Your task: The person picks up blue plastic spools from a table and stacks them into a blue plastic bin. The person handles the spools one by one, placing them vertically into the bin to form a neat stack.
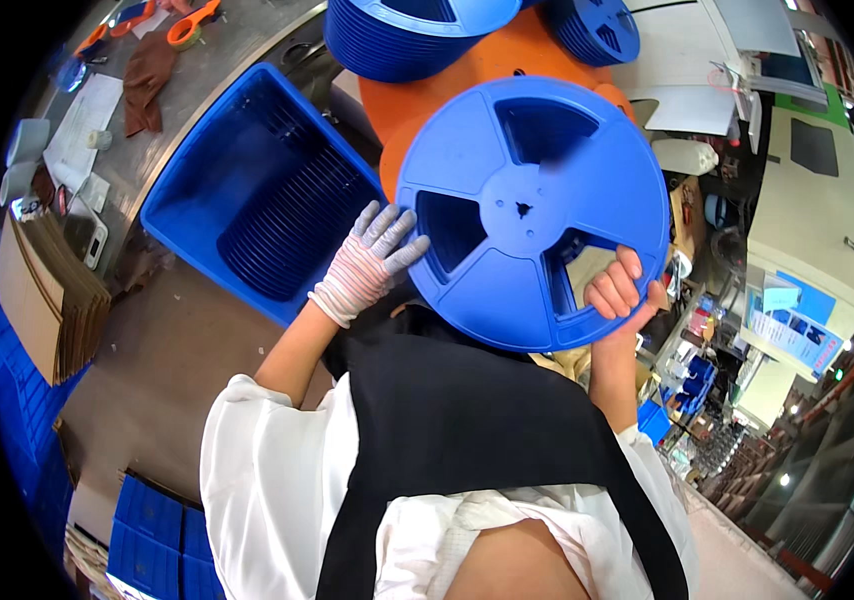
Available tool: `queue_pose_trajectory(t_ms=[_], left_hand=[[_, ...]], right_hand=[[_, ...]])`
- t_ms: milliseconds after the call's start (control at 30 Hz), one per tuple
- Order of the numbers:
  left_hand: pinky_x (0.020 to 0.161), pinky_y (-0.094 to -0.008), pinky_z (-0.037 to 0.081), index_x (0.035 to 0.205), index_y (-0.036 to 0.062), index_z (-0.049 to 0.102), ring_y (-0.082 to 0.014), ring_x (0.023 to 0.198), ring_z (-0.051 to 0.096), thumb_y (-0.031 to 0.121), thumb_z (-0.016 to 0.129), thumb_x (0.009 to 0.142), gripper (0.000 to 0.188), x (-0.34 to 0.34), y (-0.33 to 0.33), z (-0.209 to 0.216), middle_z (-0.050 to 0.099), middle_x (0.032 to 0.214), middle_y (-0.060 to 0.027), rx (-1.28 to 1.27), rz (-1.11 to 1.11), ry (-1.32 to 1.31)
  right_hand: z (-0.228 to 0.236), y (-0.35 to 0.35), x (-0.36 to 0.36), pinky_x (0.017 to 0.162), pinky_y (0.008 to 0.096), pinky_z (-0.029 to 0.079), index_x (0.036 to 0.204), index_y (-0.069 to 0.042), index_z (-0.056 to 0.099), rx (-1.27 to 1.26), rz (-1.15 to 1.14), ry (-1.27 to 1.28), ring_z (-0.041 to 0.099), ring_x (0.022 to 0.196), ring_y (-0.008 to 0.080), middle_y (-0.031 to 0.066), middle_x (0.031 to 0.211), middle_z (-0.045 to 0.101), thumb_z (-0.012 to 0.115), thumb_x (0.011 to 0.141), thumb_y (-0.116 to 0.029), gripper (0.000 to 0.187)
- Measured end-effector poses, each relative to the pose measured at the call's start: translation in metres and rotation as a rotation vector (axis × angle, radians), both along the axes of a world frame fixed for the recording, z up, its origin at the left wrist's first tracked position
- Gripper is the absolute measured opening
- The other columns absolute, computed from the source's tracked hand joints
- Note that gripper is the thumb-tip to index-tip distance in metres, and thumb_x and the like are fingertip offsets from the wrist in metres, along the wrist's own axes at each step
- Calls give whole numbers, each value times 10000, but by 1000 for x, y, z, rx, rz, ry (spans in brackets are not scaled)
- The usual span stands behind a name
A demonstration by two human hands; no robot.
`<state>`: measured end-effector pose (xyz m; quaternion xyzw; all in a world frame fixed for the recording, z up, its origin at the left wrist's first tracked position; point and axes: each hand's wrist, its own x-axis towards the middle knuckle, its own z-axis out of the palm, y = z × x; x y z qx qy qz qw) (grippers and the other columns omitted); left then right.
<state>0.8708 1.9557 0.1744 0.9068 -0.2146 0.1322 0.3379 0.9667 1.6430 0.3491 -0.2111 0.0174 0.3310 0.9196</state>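
Note:
A large blue plastic reel (462, 140) with wide cut-out windows is in front of me, its flat face turned up. My right hand (619, 290), bare, grips the near right rim, fingers curled through a window. My left hand (371, 262) wears a striped glove with grey fingertips. Its fingers are stretched out at the reel's left edge; whether they touch it I cannot tell. Beside that hand stands a blue bin (192, 205), holding a row of thin dark blue discs (292, 225) on edge.
Stacked blue reels (387, 45) rest on an orange surface (497, 60) beyond. At left, a workbench (162, 140) carries orange-handled tools, a brown cloth (149, 85) and papers. Cardboard sheets (42, 290) and blue crates (152, 535) stand lower left. A pale machine (807, 230) is at right.

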Motion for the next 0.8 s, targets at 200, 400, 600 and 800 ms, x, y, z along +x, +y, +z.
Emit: queue_pose_trajectory(t_ms=[200,400,600,800], left_hand=[[1062,-542,400,1145,98,617,-332,1189,545,84,604,741,405,14,9,39,608,1151,-117,53,-64,-122],[915,-435,530,1122,32,594,-372,1215,533,64,584,767,357,4,16,43,586,1216,-157,107,-145,-36],[880,-310,519,1224,75,571,-254,1094,625,75,652,859,374,-45,37,21,611,1208,-127,-915,-45,758],[918,-431,554,1160,83,575,-283,1099,632,84,656,905,267,-80,45,39,652,1105,-127,-1794,305,1045]], right_hand=[[-1,5,6,498,266,383,944,-75,453,86,67,-55,459,516,100,-30,608,454,675,855,-236,289],[3,9,15,566,285,408,1017,-53,457,55,60,32,464,578,111,-9,676,449,671,868,-263,335],[-6,7,11,815,374,482,1264,24,495,-488,-19,-23,610,903,244,124,1016,622,568,925,-395,544],[-24,-1,-6,681,328,434,1191,14,546,-580,-48,67,478,706,159,55,811,545,562,942,-304,404]])
